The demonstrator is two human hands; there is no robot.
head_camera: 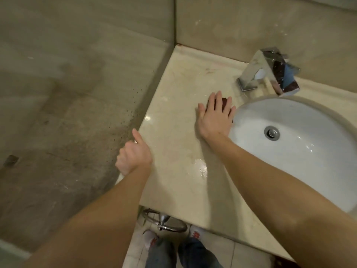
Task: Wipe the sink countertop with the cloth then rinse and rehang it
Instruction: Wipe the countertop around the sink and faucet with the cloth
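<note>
Braced at the left edge of the countertop [173,132] with the left hand [133,157]: thumb laid on top, fingers curled down over the side. Judged a slip likely there under any leaning weight on that glossy edge. Noted a puddle [201,169] near the front edge, between the two arms; judged easy to miss, or to drag off the front edge onto the floor with a careless stroke. Pressed flat on the cloth [224,101] with the right hand [216,117], fingers spread and straight, just beside the left rim of the sink [309,117] and near the faucet [268,72]. Judged the cloth small enough under the palm to slide out sideways, or to tip over the rim into the basin on a stroke to the right. Also judged a knock of knuckles against the faucet base possible on a push toward the back edge.

Could not see the left fingertips, tucked below the edge, so could not tell how firmly gripped. Saw only part of a towel ring [164,223] under the front edge, cut off by the overhang. Made out only slivers of dark red cloth between and beyond the right fingers; could not tell its shape, folds or wetness. Lost the sink's right side and the countertop's right end past the frame.
</note>
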